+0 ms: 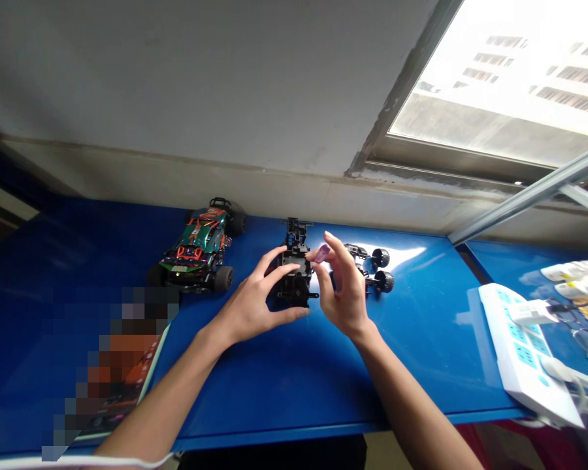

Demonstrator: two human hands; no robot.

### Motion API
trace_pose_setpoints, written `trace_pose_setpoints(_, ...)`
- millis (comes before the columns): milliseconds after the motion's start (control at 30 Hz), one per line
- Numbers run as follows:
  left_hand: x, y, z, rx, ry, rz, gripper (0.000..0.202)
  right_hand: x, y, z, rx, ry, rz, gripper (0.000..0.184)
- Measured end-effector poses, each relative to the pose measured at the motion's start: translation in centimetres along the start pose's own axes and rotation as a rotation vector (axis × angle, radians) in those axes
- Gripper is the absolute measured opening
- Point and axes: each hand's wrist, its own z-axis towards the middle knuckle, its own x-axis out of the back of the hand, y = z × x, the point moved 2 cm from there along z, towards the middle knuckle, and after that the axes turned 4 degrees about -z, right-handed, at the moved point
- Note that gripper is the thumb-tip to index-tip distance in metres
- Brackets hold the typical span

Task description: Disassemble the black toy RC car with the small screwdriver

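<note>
Black chassis (294,287) sits at the far edge of the desk (274,378), roughly midway along. Left hand (252,303) has its grip curled round it, half open. Right hand (345,294) grip pinches a small purple piece (322,253) just over it. Green RC car (198,258) is parked further left.

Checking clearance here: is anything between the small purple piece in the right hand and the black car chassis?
Nothing visible. The right hand pinches the translucent purple piece right beside the black plastic car chassis, which the left hand holds from the other side. The black wheeled axle lies behind that hand, not between.
</note>
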Motion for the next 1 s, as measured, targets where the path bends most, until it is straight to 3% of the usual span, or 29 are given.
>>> trace_pose_setpoints(267, -0.03, -0.07, -0.02, -0.001, -0.003, -0.004, 0.076, -0.31, -0.49, -0.05, 0.04, 0.091, -0.122, 0.056)
trace_pose_setpoints(433, -0.02, -0.05, 0.0, 0.01, -0.01, -0.007, 0.077, -0.56, -0.29, -0.25, -0.03, 0.027, 0.045, 0.065)
trace_pose_setpoints(633, 0.0, -0.01, -0.02, 0.0, -0.01, -0.013, 0.074, -0.21, -0.52, 0.02, 0.019, 0.097, -0.114, 0.054)
trace_pose_setpoints(833, -0.01, 0.03, -0.06, 0.0, -0.018, -0.011, 0.076, -0.21, -0.31, -0.03, -0.025, 0.023, 0.009, 0.063)
trace_pose_setpoints(1000, 0.01, -0.01, -0.03, -0.008, -0.012, -0.011, 0.075, 0.03, -0.46, 0.1, 0.009, 0.066, -0.114, 0.055)
